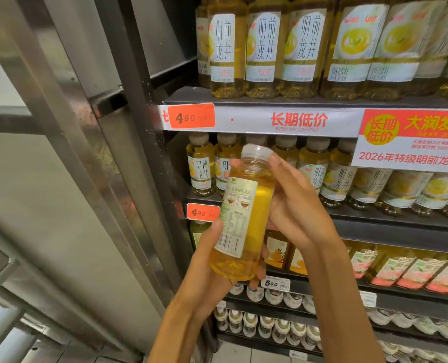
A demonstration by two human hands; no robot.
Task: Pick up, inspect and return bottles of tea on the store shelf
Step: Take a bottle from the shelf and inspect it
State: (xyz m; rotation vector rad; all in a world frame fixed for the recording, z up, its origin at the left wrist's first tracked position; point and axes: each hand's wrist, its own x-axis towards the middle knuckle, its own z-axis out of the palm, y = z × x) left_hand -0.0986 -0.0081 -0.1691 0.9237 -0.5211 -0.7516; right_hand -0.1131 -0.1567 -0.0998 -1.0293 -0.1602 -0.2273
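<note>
I hold a bottle of yellow tea [246, 218] with a clear cap in front of the shelves, tilted a little, its back label with barcode facing me. My left hand [212, 260] grips the bottle's lower part, thumb on the label. My right hand [293, 203] wraps the upper body from the right, fingertips near the neck. Behind the bottle, the middle shelf [374, 217] carries a row of matching tea bottles [340, 179].
The top shelf holds larger tea bottles [264, 48] above a white price strip with an orange 4.90 tag [191, 116]. A red-and-white promo sign [413, 140] hangs at right. Lower shelves carry other drinks [413, 271]. A metal upright [139, 127] frames the left side.
</note>
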